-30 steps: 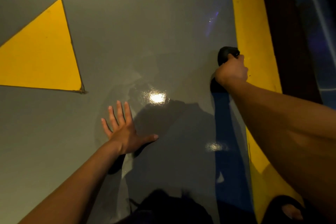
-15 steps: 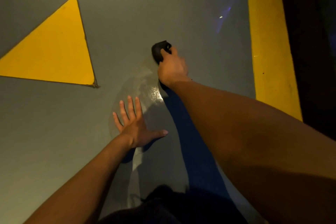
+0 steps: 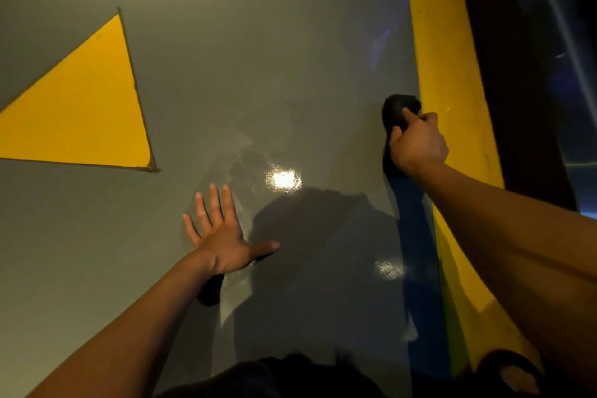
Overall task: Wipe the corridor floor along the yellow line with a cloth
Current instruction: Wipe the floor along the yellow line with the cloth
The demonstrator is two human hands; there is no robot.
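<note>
Swept rightward, right hand (image 3: pixel 418 144) grips cloth (image 3: pixel 399 111) touching yellow line (image 3: pixel 449 81); left hand (image 3: pixel 223 233) flat, fingers spread.

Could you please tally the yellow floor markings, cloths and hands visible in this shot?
Yellow floor markings: 2, the triangle and the line
Cloths: 1, the dark cloth
Hands: 2, left hand, right hand
Total: 5

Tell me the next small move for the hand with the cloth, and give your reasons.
Probably draw the right hand back toward the body, dragging the dark cloth along the inner edge of the yellow line. The hand grips the cloth against the grey floor right beside the line, the arm is stretched far forward, and the left hand is spread flat on the floor as a brace.
</note>
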